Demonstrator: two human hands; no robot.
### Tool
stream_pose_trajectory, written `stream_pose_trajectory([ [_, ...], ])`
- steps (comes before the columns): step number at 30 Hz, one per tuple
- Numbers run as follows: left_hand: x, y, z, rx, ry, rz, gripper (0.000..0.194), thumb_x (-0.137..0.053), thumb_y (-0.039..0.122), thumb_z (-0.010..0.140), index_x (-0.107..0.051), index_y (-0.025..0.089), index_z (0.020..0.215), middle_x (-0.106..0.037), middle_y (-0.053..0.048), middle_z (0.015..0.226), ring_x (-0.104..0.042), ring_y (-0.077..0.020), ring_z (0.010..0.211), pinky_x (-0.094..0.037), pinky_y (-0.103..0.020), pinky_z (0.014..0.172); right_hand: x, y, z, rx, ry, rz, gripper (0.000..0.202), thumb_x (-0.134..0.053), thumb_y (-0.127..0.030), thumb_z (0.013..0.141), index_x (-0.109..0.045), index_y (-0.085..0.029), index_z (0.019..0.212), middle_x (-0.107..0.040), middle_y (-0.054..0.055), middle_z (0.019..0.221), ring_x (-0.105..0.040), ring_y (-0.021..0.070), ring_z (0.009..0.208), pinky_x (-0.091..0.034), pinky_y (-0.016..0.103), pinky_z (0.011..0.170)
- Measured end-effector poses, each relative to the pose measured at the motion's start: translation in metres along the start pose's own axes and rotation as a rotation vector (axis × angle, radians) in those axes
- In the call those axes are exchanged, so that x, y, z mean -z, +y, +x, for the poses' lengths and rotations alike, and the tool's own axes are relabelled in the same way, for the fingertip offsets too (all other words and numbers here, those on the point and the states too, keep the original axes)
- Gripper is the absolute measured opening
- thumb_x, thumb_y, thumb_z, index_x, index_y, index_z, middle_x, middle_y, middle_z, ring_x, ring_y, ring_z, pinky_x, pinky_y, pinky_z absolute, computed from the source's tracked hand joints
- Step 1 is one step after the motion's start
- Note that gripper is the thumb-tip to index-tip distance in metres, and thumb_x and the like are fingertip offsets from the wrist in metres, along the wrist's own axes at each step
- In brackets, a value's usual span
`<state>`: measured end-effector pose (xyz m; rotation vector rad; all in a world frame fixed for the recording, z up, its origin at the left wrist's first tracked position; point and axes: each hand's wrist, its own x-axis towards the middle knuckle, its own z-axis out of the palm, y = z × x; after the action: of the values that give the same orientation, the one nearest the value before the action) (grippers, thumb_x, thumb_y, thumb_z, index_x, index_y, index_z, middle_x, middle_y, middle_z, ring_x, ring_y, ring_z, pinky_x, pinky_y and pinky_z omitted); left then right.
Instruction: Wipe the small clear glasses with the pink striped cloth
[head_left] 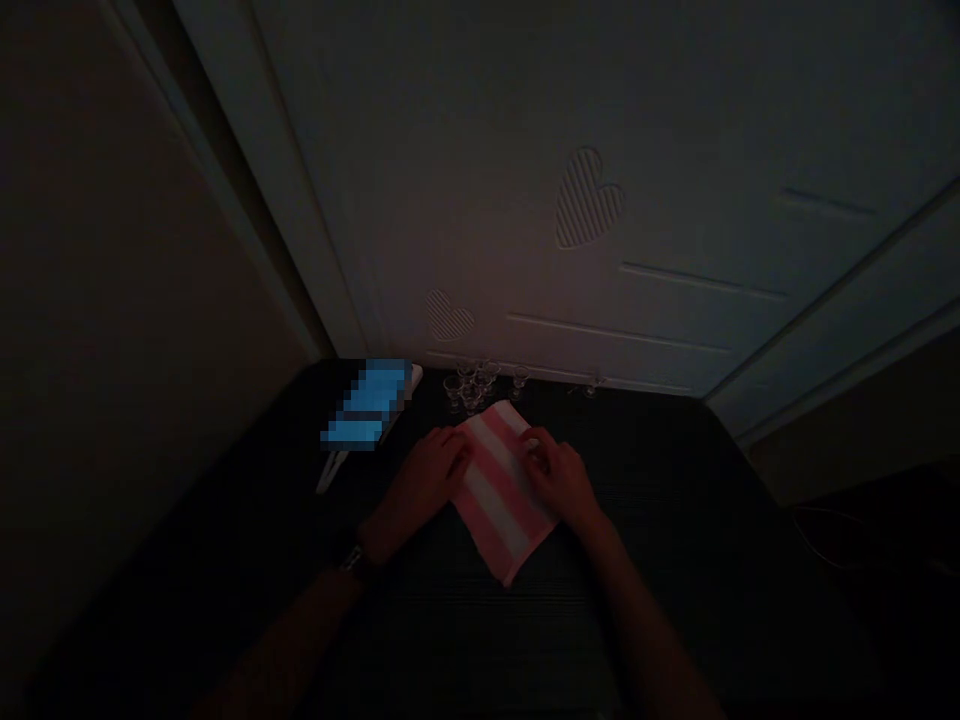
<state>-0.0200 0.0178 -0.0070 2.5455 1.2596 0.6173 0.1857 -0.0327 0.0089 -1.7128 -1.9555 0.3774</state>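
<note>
In dim light, a pink-and-white striped cloth (495,490) lies flat and turned at an angle on the dark table. My left hand (431,468) is at its left edge, with curled fingers closed on the fabric. On the opposite edge, my right hand (561,480) has its thumb and fingers bent in against the cloth; a faint glint shows between them, too dark to name. Just beyond the cloth stands a cluster of small clear stemmed glasses (471,388). A single similar glass (519,380) is a little to the right of them.
Another small clear glass (592,386) is farther right by the wall. A lit, blurred screen device (367,405) on a white stand (330,468) is at the back left. A pale panel with raised hearts (589,200) rises behind the dark table (675,560). A thin cable (814,540) shows at right.
</note>
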Motion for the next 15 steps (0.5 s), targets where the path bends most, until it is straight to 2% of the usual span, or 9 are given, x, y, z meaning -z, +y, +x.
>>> stream_pose_trajectory([
  [5,0.000,0.000,0.000,-0.012,-0.006,-0.015,0.013,-0.042,0.017,0.084,-0.055,0.018,0.085,-0.055,-0.004,0.092,-0.048,-0.0189,0.089,-0.039,-0.033,0.080,-0.015,-0.023,-0.006,0.198,-0.110,0.032,0.034,-0.044,-0.019,0.081,-0.050,-0.022,0.115,-0.063,-0.001,0.075,-0.055,0.0156,0.074,-0.036,0.024,0.071],
  [7,0.000,-0.001,-0.001,-0.003,-0.013,-0.023,0.012,-0.043,0.017,0.084,-0.055,0.018,0.084,-0.055,-0.004,0.090,-0.048,-0.0187,0.087,-0.040,-0.032,0.079,-0.017,-0.028,-0.007,0.228,-0.137,0.030,0.037,-0.044,-0.018,0.081,-0.049,-0.023,0.117,-0.064,0.000,0.076,-0.056,0.0159,0.076,-0.036,0.025,0.074],
  [9,-0.001,-0.001,-0.001,0.001,-0.017,-0.030,0.011,-0.044,0.017,0.084,-0.054,0.018,0.086,-0.055,-0.004,0.090,-0.048,-0.0186,0.087,-0.040,-0.032,0.078,-0.015,-0.026,-0.005,0.204,-0.126,0.018,0.036,-0.044,-0.018,0.082,-0.049,-0.023,0.117,-0.064,0.000,0.076,-0.056,0.0159,0.075,-0.036,0.025,0.074],
  [15,0.000,0.000,0.000,0.000,-0.006,-0.002,0.016,-0.039,0.018,0.086,-0.055,0.018,0.088,-0.055,-0.005,0.094,-0.048,-0.0189,0.089,-0.039,-0.033,0.081,-0.003,-0.003,0.004,0.002,-0.004,-0.051,0.032,-0.042,-0.019,0.083,-0.052,-0.022,0.114,-0.065,0.000,0.076,-0.056,0.0142,0.066,-0.036,0.024,0.068],
])
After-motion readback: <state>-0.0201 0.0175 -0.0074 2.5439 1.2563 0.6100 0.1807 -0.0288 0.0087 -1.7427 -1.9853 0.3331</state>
